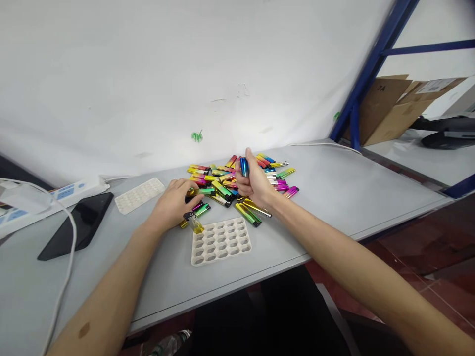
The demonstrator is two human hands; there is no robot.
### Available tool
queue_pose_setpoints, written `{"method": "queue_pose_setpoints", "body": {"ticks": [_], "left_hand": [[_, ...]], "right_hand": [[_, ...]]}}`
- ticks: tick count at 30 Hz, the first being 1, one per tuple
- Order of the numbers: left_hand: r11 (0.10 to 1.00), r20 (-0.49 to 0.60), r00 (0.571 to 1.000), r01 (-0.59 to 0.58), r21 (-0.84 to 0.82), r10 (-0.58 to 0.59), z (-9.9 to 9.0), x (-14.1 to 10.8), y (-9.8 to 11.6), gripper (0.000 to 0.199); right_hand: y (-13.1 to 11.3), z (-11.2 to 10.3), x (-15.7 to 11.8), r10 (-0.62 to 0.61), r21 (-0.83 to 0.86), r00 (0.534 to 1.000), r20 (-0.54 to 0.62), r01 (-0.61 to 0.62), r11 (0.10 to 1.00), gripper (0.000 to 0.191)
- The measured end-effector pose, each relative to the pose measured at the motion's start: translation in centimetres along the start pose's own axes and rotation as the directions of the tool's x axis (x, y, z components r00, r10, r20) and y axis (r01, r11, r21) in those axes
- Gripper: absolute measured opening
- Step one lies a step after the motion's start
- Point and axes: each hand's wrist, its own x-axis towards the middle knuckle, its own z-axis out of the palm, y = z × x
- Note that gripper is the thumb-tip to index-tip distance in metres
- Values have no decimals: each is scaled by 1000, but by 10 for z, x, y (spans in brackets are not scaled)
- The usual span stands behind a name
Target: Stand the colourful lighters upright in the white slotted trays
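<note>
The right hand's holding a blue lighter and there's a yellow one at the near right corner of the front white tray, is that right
Not quite: the head view shows the yellow lighter at the far left corner of the front white tray, not the near right. The right hand does hold a blue lighter.

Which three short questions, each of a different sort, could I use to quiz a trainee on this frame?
1. True or false: the right hand holds a blue lighter.
2. At which corner of the near white tray is the single lighter? A) near right B) far left C) far right
3. Which hand is nearer the black phone?

Key: 1. True. 2. B. 3. The left hand.
</note>
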Motion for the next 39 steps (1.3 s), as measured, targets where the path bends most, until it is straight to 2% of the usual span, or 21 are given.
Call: {"method": "queue_pose_setpoints", "body": {"ticks": [4, 8, 12, 16, 22, 26, 30, 33, 36, 39], "left_hand": [[1000, 4, 1000, 7, 8, -7, -1, 1, -1, 28], [997, -16, 997, 73, -7, -73, -3, 0, 2, 26], [986, -32, 986, 164, -5, -164, -7, -2, 9, 23], [990, -69, 987, 144, -15, -144, -9, -3, 12, 22], [995, -143, 984, 104, -9, -104, -10, -2, 9, 21], [995, -168, 981, 95, -18, -97, -10, -3, 10, 24], [1000, -207, 978, 18, -6, -19, -9, -3, 10, 30], [1000, -224, 975, 3, -12, -6, -8, -2, 11, 35], [993, -229, 967, 94, -74, -109, -6, -1, 12, 37], [972, -236, 946, 193, -137, -221, -6, -1, 14, 37]], "right_hand": [[-1, -2, 2, 45, -51, 997, -68, -49, 997, 47], [-1, 0, 0, 24, -75, 1000, -8, -25, 997, 40], [-1, 0, -1, 17, -88, 1000, -19, -19, 996, 43], [0, -1, 0, 14, -102, 1000, -25, -16, 995, 50], [2, -1, -1, 0, -112, 1000, 28, 3, 994, 42], [4, -1, 0, -20, -117, 1000, 7, 21, 993, 46], [5, 0, -2, -58, -140, 989, 134, 77, 987, 41], [2, 2, -9, -83, -298, 953, 290, 173, 939, 31], [2, 4, -16, -58, -384, 890, 452, 253, 888, 29], [8, 7, -19, -31, -422, 876, 481, 262, 868, 30]]}}
